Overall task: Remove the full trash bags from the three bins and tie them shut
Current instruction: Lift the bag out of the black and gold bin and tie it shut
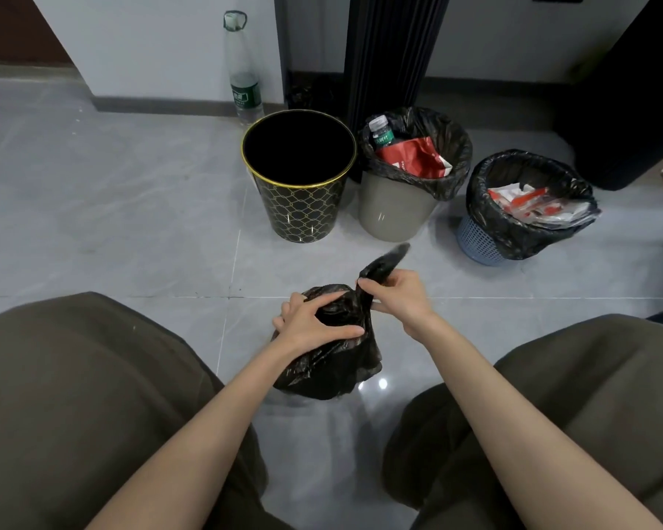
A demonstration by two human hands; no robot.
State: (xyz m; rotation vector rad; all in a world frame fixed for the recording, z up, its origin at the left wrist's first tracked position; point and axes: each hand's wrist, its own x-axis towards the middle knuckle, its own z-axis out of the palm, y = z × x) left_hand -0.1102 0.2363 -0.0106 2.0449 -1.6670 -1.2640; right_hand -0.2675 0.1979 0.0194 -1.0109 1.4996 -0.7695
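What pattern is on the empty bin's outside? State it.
The empty bin is black with a gold lattice pattern and gold rim; head view.

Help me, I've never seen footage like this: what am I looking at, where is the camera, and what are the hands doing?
No machine here: a camera worn on a person's head looks down at the floor in front of them. Three bins stand there: a black bin that looks empty, a grey bin and a blue bin, each lined and full. A bottle stands by the wall. Nearer, a bag rests on the floor; the left hand grips its gathered top and the right hand pinches its loose end, seemingly tying it.
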